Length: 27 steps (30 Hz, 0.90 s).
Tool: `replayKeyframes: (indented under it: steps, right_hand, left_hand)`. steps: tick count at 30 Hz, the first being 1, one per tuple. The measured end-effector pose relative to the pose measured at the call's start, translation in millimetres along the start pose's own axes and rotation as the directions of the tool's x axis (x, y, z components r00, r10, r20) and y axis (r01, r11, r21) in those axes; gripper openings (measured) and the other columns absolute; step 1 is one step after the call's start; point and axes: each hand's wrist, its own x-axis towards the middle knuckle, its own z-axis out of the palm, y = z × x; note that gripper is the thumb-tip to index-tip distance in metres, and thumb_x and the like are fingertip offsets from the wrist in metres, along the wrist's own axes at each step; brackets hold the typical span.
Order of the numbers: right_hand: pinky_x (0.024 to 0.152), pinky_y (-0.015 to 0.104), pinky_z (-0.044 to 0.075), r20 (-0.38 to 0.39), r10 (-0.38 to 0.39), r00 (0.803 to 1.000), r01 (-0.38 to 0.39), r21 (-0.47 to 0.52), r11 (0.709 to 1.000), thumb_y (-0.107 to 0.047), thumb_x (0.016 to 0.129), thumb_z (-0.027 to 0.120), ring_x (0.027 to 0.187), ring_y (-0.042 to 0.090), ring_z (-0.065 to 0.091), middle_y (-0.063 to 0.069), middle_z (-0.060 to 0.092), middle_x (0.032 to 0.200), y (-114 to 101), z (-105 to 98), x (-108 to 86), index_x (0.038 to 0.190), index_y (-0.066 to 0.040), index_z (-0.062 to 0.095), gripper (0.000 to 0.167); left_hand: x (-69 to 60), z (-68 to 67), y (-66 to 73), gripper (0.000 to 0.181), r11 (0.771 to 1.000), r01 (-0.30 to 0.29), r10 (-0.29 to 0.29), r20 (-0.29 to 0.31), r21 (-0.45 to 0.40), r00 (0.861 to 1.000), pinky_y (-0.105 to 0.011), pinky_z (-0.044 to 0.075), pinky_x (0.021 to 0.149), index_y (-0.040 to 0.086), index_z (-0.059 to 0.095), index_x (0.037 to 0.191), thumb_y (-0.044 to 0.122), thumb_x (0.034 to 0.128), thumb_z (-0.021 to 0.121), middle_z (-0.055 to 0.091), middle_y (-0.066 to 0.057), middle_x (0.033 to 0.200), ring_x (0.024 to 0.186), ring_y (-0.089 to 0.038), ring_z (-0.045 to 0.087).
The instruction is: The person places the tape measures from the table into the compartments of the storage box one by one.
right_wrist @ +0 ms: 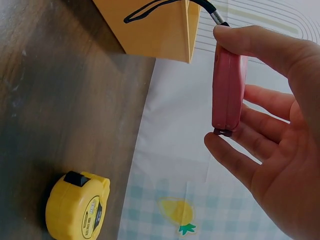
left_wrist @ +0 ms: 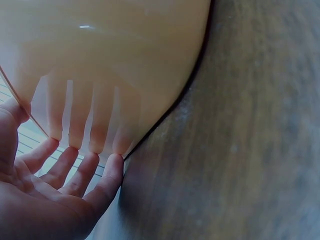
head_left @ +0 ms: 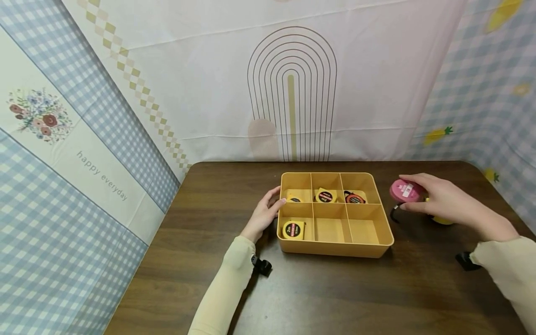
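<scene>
Head view: the right hand [head_left: 445, 197] pinches a pink tape measure [head_left: 404, 191] just right of the yellow six-compartment organizer [head_left: 335, 249], whose left side the left hand [head_left: 263, 215] touches with loosely extended fingers.

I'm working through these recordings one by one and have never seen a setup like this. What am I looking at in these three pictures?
There's no machine here: these are a person's two bare hands. The wide picture comes from a camera worn on the head, looking forward and down. The two close-ups come from cameras worn on the wrists, one for each hand.

On the brown table stands a yellow box with six compartments. Tape measures sit in the three back ones and the front left one; those at the back are partly hidden.

The left hand rests its fingers against the box's side. The right hand holds a pink tape measure with a black strap. Another yellow tape measure lies nearby on the table.
</scene>
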Motion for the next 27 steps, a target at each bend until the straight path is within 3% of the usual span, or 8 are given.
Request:
replayKeyframes:
  steps: [8,14,27]
  right_hand:
    - [0.082,0.054,0.051,0.026,0.005,1.0,-0.005,0.002,1.0,-0.038,0.081,0.085,0.104,0.036,0.061,0.028,0.056,0.128,-6.1,0.3,7.0,0.141,0.006,0.051,0.082]
    - [0.082,0.052,0.051,0.002,-0.043,0.999,0.043,0.011,0.999,-0.033,0.08,0.087,0.102,0.034,0.061,0.026,0.058,0.126,-11.2,1.9,10.9,0.139,0.006,0.053,0.078]
    - [0.086,0.054,0.05,0.008,-0.051,0.999,0.051,0.026,0.998,-0.03,0.08,0.087,0.105,0.034,0.061,0.025,0.058,0.127,-24.0,5.1,22.9,0.139,0.004,0.054,0.076]
  left_hand:
    - [0.3,0.5,-0.8,0.059,1.0,0.003,-0.003,-0.009,0.002,1.0,-0.046,0.05,0.099,0.016,0.038,0.156,0.03,0.103,0.06,0.045,-0.01,0.154,0.133,-0.027,0.05]
    - [-0.2,0.3,-0.7,0.059,1.0,0.007,-0.007,-0.011,0.0,1.0,-0.046,0.05,0.099,0.016,0.038,0.156,0.028,0.103,0.06,0.045,-0.011,0.154,0.134,-0.027,0.05]
    - [0.6,1.0,-0.4,0.058,1.0,0.014,-0.014,-0.016,-0.002,1.0,-0.045,0.05,0.098,0.016,0.038,0.156,0.028,0.1031,0.06,0.048,-0.012,0.152,0.132,-0.026,0.051]
